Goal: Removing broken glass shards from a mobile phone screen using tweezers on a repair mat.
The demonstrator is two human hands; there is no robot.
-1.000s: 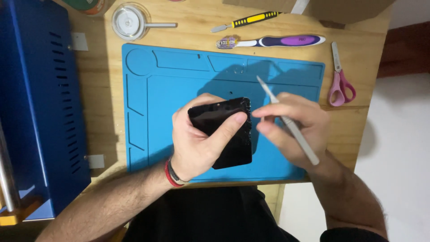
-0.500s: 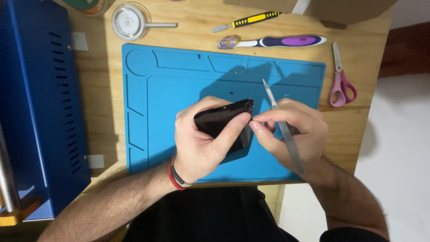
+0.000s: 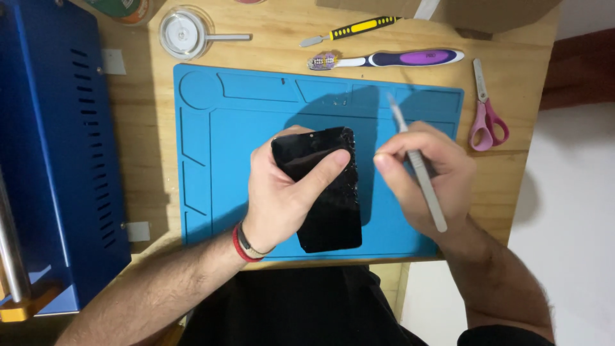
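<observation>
Fingers of the left hand [image 3: 282, 192] wrap the black phone [image 3: 327, 192], thumb pressed across its dark glass — the phone hovers over the blue work mat [image 3: 211, 160], its long axis running from 12 to 6 o'clock. The right hand [image 3: 429, 176] pinches a slim metal pry tool [image 3: 419, 170], tip toward 11 o'clock. From those fingertips the phone's cracked right edge lies at 9 o'clock, just beside — apart, not touching.
</observation>
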